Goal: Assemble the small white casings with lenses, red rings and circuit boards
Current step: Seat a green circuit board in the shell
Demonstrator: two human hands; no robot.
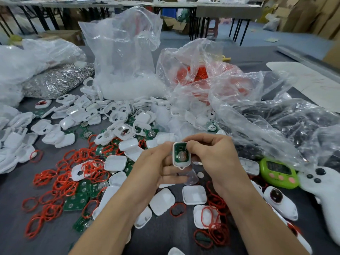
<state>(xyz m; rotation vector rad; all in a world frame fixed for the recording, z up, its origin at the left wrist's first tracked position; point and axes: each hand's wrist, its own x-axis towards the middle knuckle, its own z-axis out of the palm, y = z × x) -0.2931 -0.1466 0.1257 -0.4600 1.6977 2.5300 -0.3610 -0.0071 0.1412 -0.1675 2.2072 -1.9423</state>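
Note:
Both hands hold one small white casing (181, 163) upright above the table, its open side facing me with a green circuit board (181, 153) seated inside. My left hand (156, 166) grips it from the left and below. My right hand (211, 153) pinches its top right edge with thumb and forefinger. Loose red rings (60, 181), green boards (76, 201) and white casing halves (161, 201) lie scattered on the dark table.
Clear plastic bags stand behind: one of white parts (125, 70), one of red rings (198, 70), a dark-filled one (285, 129) at right. A green timer (278, 172) and a white controller (323, 183) lie at right. A finished casing with lens (279, 199) lies nearby.

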